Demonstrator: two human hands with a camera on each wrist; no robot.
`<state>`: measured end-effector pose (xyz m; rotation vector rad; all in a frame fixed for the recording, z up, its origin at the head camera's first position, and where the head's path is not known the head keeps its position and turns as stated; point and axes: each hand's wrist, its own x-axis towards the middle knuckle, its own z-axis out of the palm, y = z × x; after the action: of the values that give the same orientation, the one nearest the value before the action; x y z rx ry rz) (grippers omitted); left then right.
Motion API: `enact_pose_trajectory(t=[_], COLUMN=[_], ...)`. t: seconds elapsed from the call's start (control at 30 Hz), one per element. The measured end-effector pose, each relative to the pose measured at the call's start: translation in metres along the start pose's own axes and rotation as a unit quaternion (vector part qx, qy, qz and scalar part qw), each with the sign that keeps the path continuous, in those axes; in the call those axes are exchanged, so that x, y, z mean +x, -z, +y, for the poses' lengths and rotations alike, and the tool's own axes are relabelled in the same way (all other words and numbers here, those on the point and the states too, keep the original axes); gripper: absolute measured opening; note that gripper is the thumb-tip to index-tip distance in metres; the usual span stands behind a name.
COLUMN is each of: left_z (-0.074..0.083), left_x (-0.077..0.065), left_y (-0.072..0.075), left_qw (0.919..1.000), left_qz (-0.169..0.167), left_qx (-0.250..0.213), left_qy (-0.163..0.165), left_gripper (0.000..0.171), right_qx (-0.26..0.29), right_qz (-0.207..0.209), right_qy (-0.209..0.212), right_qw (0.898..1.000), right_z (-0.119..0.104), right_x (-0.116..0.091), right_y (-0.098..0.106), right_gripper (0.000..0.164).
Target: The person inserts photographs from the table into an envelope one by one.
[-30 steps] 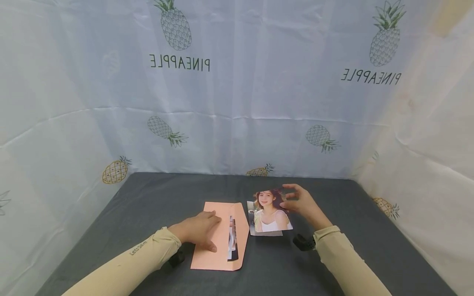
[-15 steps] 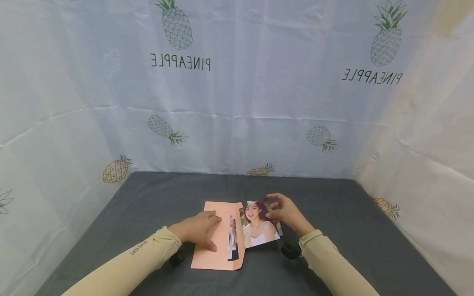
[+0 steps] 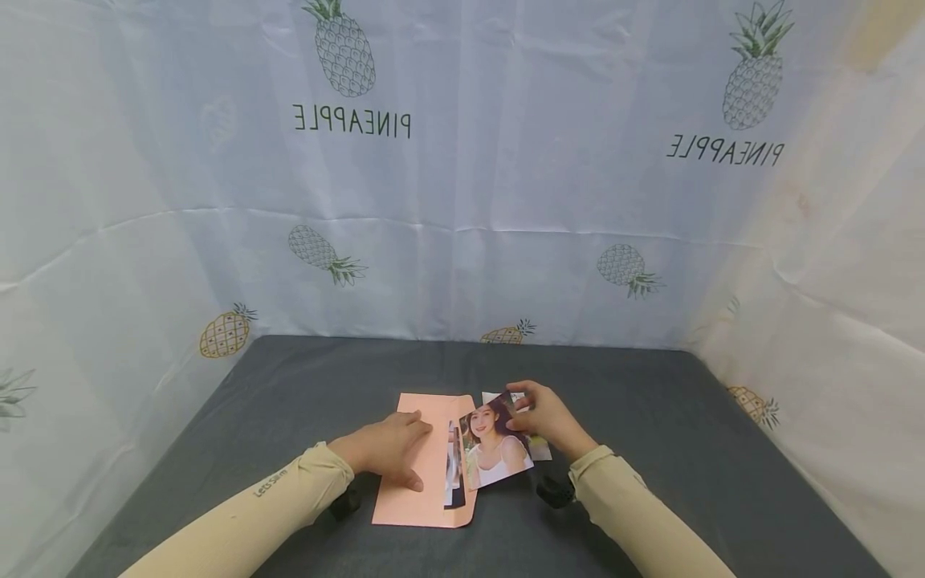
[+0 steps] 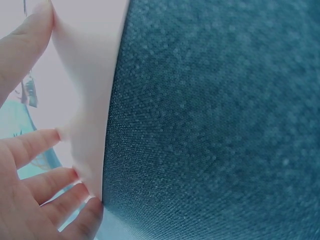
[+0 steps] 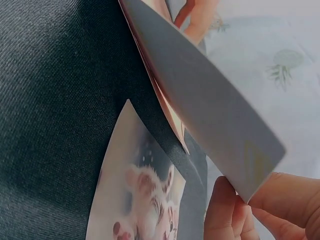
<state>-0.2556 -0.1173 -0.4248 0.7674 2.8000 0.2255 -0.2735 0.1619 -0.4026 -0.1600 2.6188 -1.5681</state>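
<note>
A pink envelope (image 3: 412,506) lies on the dark cloth, its flap side to the right. My left hand (image 3: 386,451) presses it down with spread fingers. Part of a photo (image 3: 453,474) shows at the envelope's opening. My right hand (image 3: 545,417) pinches the right edge of a portrait photo (image 3: 495,449), which is tilted over the flap with its left edge at the opening. In the right wrist view the pale back of this photo (image 5: 200,100) is seen. Under it, on the cloth, lies another photo (image 5: 150,200) with a cartoon animal, partly covered in the head view.
The table with its dark cloth (image 3: 347,369) spreads around the envelope. White curtains (image 3: 462,177) printed with pineapples hang behind it and at both sides. A black wrist device (image 3: 555,491) sits under the right wrist.
My right hand has carried the portrait photo left and slightly down, from above the other photo to the envelope's opening, tilting it. My left hand has stayed in place.
</note>
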Motion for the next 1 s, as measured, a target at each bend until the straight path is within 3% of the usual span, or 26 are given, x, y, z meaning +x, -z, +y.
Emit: enact_pose_trajectory(t=[0.43, 1.0], left_z=[0.0011, 0.0032], left_x=[-0.0002, -0.0011], left_y=[0.0004, 0.0024], left_qw=[1.0, 0.9999], left_qz=[-0.005, -0.008], left_qx=[0.004, 0.002], left_qy=[0.003, 0.009], left_gripper=[0.089, 0.09], right_qx=[-0.035, -0.033], right_qz=[-0.006, -0.01], right_qy=[-0.003, -0.003], right_qw=[0.999, 0.999], right_z=[-0.0038, -0.0039], right_x=[0.0014, 0.0027], right_y=[-0.004, -0.0074], right_gripper=[0.06, 0.059])
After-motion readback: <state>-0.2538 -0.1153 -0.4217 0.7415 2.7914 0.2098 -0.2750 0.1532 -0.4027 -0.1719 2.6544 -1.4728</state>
